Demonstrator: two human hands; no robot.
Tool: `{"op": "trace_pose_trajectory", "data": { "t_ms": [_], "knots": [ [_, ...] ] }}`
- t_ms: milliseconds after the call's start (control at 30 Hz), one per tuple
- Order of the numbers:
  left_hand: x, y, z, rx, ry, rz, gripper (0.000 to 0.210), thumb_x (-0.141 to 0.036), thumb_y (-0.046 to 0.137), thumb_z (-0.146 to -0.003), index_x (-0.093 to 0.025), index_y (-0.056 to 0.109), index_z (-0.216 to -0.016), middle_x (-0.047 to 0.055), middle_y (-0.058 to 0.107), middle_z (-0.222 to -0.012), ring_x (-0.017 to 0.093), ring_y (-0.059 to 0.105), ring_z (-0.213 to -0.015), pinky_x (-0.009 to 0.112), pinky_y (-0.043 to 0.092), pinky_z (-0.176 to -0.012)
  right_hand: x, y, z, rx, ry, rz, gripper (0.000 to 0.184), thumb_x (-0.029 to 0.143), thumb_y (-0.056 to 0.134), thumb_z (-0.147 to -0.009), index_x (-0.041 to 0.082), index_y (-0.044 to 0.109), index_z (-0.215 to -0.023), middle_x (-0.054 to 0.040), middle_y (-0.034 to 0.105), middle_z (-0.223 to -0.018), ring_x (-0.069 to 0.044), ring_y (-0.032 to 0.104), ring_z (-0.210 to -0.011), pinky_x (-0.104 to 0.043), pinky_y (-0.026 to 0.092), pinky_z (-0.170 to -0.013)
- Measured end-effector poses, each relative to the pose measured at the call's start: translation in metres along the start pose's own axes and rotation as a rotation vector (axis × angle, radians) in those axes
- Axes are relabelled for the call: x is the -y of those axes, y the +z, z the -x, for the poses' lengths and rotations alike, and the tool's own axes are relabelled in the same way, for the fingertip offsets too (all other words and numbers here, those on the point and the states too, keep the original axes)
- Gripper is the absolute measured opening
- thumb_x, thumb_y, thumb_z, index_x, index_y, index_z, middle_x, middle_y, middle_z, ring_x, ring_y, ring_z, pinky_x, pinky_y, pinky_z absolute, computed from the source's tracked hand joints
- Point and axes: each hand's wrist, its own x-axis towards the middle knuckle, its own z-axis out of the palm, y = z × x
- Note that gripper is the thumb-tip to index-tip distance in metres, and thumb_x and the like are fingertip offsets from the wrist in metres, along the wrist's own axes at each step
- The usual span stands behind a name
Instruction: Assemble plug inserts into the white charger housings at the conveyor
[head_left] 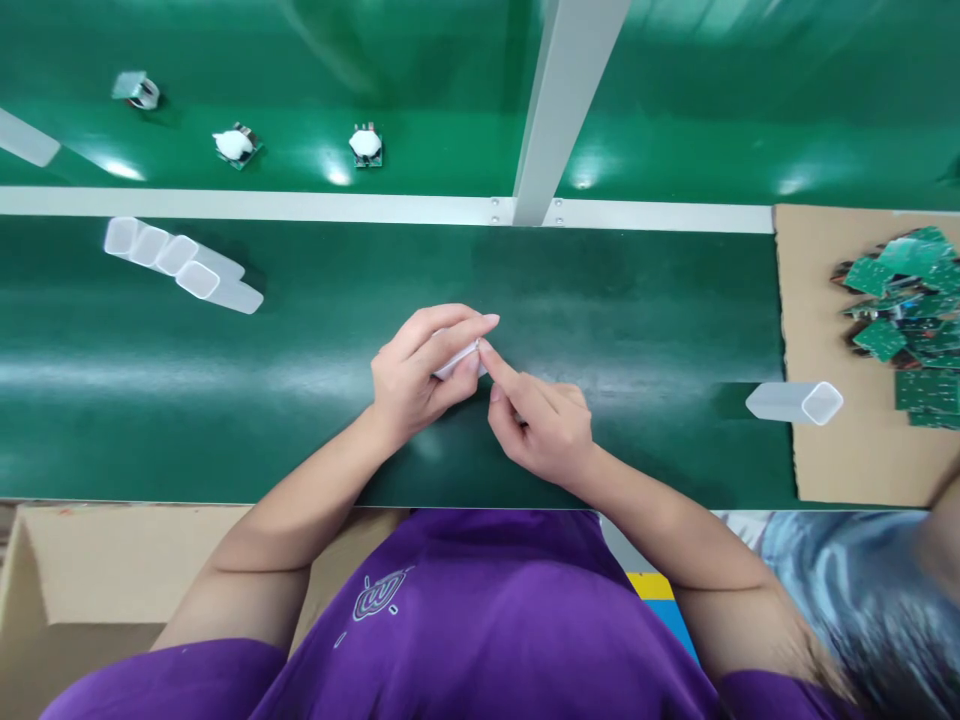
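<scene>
My left hand (416, 370) is closed around a small white plastic casing (458, 361), its fingers over the top and the thumb along the near side. Most of the casing is hidden by these fingers. My right hand (544, 420) meets the right end of the casing: the index fingertip presses on it, the thumb tip is close below, and the other fingers are curled in. Both hands are just above the green tabletop (637, 330), near its front edge.
Several translucent white sleeves (199, 280) lie together at the left. Another sleeve (784, 402) lies partly on a cardboard sheet (840, 460) at the right, near piled green circuit boards (911, 290). Small boards with white domes (365, 145) stand beyond the rail (300, 207). Another person (862, 590) is at the right.
</scene>
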Motion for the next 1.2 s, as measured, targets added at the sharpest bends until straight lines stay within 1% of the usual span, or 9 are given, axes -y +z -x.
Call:
{"op": "trace_pose_trajectory", "data": {
  "t_ms": [233, 467, 567, 667, 767, 867, 967, 1100, 1200],
  "knots": [
    [0.005, -0.002, 0.000, -0.006, 0.104, -0.051, 0.030, -0.022, 0.058, -0.089, -0.026, 0.065, -0.118, 0.003, 0.070, -0.101, 0.014, 0.068, -0.086, 0.025, 0.055, -0.077, 0.000, -0.002, -0.001, 0.058, -0.041, 0.094, 0.045, 0.007, 0.045, -0.094, 0.010, 0.049, -0.139, 0.0063, 0.057, -0.062, -0.008, 0.042, -0.042, -0.027, 0.037, -0.044],
    [-0.001, -0.004, -0.003, 0.013, 0.005, 0.048, 0.025, -0.017, 0.057, -0.089, -0.024, 0.068, -0.111, 0.003, 0.071, -0.098, 0.013, 0.066, -0.086, 0.024, 0.053, -0.079, 0.006, -0.006, -0.002, 0.132, 0.062, -0.024, 0.047, 0.009, 0.044, -0.095, 0.016, 0.049, -0.141, 0.0061, 0.058, -0.062, -0.009, 0.046, -0.044, -0.024, 0.039, -0.047],
    [-0.001, -0.004, -0.003, 0.017, -0.188, 0.179, 0.020, -0.028, 0.055, -0.093, -0.024, 0.072, -0.102, 0.003, 0.072, -0.097, 0.015, 0.068, -0.087, 0.027, 0.055, -0.079, 0.004, -0.014, -0.008, 0.168, 0.373, -0.390, 0.035, 0.015, 0.047, -0.095, 0.023, 0.061, -0.126, 0.0072, 0.056, -0.059, -0.007, 0.045, -0.044, -0.020, 0.040, -0.047],
    [-0.001, -0.003, -0.001, 0.048, -0.478, 0.480, 0.027, -0.042, 0.054, -0.093, -0.024, 0.073, -0.099, 0.005, 0.073, -0.095, 0.016, 0.069, -0.072, 0.028, 0.057, -0.062, -0.009, -0.018, -0.019, 0.088, 0.828, -0.837, 0.021, 0.031, 0.051, -0.095, 0.022, 0.066, -0.107, 0.0076, 0.047, -0.056, -0.007, 0.041, -0.041, -0.020, 0.034, -0.040],
    [-0.002, -0.001, -0.002, 0.067, -0.672, 0.772, 0.028, -0.047, 0.059, -0.089, -0.024, 0.073, -0.097, 0.005, 0.072, -0.092, 0.016, 0.069, -0.060, 0.026, 0.053, -0.048, -0.028, -0.012, -0.027, -0.010, 1.258, -1.160, 0.025, 0.045, 0.054, -0.093, 0.021, 0.061, -0.096, 0.0082, 0.042, -0.058, -0.007, 0.040, -0.039, -0.020, 0.032, -0.036],
    [-0.004, 0.000, -0.004, 0.062, -0.760, 0.928, 0.025, -0.046, 0.064, -0.085, -0.024, 0.074, -0.091, 0.003, 0.072, -0.085, 0.016, 0.069, -0.056, 0.024, 0.052, -0.045, -0.037, -0.006, -0.030, 0.136, 1.456, -1.322, 0.038, 0.057, 0.056, -0.089, 0.020, 0.057, -0.098, 0.0068, 0.049, -0.064, -0.008, 0.046, -0.040, -0.020, 0.035, -0.034],
    [-0.005, 0.001, -0.005, 0.100, -0.803, 0.977, 0.025, -0.046, 0.064, -0.085, -0.023, 0.074, -0.091, 0.003, 0.072, -0.084, 0.016, 0.069, -0.056, 0.024, 0.052, -0.045, -0.032, -0.010, -0.029, 0.263, 1.291, -1.361, 0.038, 0.055, 0.060, -0.088, 0.021, 0.055, -0.104, 0.0067, 0.051, -0.065, -0.008, 0.047, -0.039, -0.020, 0.032, -0.031],
    [-0.003, 0.001, -0.002, 0.205, -0.773, 0.853, 0.029, -0.049, 0.062, -0.086, -0.023, 0.074, -0.094, 0.005, 0.073, -0.095, 0.017, 0.071, -0.065, 0.027, 0.055, -0.052, -0.020, -0.024, -0.024, 0.137, 0.931, -1.148, 0.029, 0.040, 0.067, -0.089, 0.026, 0.053, -0.111, 0.0071, 0.053, -0.070, -0.008, 0.051, -0.046, -0.019, 0.040, -0.037],
    [-0.003, 0.001, -0.001, 0.229, -0.617, 0.642, 0.029, -0.048, 0.059, -0.089, -0.024, 0.075, -0.093, 0.006, 0.074, -0.096, 0.020, 0.071, -0.084, 0.032, 0.059, -0.070, -0.013, -0.028, -0.020, 0.126, 0.772, -0.924, 0.023, 0.038, 0.063, -0.093, 0.028, 0.055, -0.112, 0.0048, 0.059, -0.079, -0.009, 0.055, -0.053, -0.022, 0.048, -0.047]
  ]
}}
